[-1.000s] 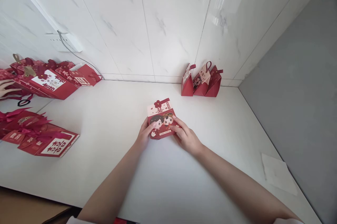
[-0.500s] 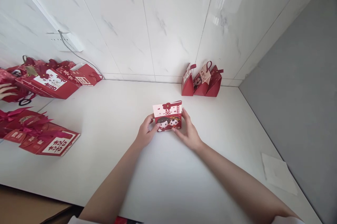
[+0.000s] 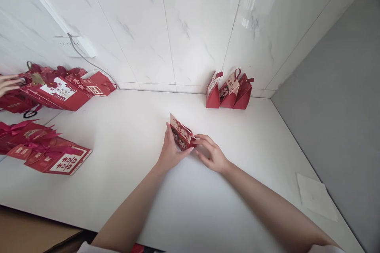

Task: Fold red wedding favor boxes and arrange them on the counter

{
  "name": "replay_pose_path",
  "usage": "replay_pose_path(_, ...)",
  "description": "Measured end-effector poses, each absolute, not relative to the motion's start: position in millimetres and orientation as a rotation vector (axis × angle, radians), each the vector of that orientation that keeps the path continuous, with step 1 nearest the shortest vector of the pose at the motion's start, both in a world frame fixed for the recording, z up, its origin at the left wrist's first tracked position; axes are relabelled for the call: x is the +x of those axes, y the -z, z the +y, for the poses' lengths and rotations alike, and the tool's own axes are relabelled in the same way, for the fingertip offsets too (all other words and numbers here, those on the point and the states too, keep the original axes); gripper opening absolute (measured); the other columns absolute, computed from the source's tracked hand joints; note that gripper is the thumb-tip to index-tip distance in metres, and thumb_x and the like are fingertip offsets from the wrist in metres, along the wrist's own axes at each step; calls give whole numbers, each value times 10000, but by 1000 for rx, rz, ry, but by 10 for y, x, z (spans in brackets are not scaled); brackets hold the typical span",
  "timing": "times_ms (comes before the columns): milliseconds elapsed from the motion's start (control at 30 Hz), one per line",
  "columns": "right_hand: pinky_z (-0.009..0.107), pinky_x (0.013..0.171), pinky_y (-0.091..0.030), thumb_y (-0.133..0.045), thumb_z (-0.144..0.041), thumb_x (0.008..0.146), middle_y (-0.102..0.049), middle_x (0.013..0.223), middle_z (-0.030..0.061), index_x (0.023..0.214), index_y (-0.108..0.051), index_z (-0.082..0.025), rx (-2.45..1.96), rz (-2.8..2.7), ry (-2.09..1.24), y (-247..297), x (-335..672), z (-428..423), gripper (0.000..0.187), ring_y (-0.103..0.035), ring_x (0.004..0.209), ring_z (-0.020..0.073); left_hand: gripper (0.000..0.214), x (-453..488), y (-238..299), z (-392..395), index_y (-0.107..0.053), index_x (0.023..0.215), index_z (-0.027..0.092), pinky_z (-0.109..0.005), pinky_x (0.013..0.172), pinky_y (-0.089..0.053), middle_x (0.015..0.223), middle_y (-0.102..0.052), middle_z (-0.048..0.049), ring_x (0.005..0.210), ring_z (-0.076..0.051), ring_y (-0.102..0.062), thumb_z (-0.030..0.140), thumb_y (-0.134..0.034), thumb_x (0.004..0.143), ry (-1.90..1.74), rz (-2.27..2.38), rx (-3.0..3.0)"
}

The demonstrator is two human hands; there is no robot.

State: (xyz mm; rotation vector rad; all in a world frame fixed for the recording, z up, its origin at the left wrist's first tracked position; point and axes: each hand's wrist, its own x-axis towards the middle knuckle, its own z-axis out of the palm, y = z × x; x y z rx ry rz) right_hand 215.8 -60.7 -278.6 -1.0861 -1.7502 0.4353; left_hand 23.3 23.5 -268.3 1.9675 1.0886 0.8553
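Observation:
A small red paper gift box (image 3: pixel 181 136) with a pink top and a cartoon couple printed on it stands tilted on the white table (image 3: pixel 124 142), turned edge-on to me. My left hand (image 3: pixel 171 151) grips its left face, fingers wrapped along the side. My right hand (image 3: pixel 211 155) pinches the box's lower right corner with curled fingers. Both forearms reach in from the bottom edge.
Three finished red gift boxes (image 3: pixel 230 91) stand against the tiled wall at the back right. Piles of flat red boxes (image 3: pixel 56 88) and ribboned ones (image 3: pixel 44 152) lie at the left. Another person's hand (image 3: pixel 8 83) touches the far-left pile. A white sheet (image 3: pixel 316 197) lies at the right.
The box has been turned from facing me flat to standing edge-on. My left hand moved onto its side and my right hand dropped to its lower corner.

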Motion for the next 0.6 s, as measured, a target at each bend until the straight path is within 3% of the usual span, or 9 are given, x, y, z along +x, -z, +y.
replay_pose_path(100, 419, 870, -551, -539, -212, 932, -500, 1315, 107, 1282, -473, -286, -1095, -1561, -404, 2796, 2136, -607, 364, -613, 1003, 209, 973, 261, 2613, 243, -169, 1547, 276, -519, 1120, -346, 1450, -419, -135, 1361, -331, -400, 499, -707, 768, -967, 946, 1656)
replay_pose_path(200, 401, 794, -557, -514, -259, 959, -487, 1296, 109, 1284, -456, -279, -1151, -1408, -420, 2819, 2133, -584, 331, -621, 894, 182, 647, 281, 2473, 223, -435, 1426, 239, -498, 1058, -424, 1368, -541, -118, 1270, -329, -510, 606, -449, 894, -947, 697, 1162)
replay_pose_path(333, 394, 810, -539, -499, -335, 973, -523, 1263, 90, 1254, -470, -267, -1300, -1267, -520, 2833, 2167, -548, 291, -615, 910, 184, 713, 252, 2341, 199, -434, 1416, 282, -517, 1006, -458, 1450, -489, -72, 1306, -345, -479, 720, -236, 889, -891, 535, 892)
replay_pose_path(600, 373, 778, -523, -510, -380, 960, -569, 1260, 77, 1207, -464, -262, -1331, -1229, -618, 2846, 2172, -546, 277, -619, 830, 175, 795, 169, 2450, 240, -423, 1417, 330, -571, 963, -470, 1518, -415, -49, 1306, -361, -483, 808, -188, 826, -841, 542, 1016)
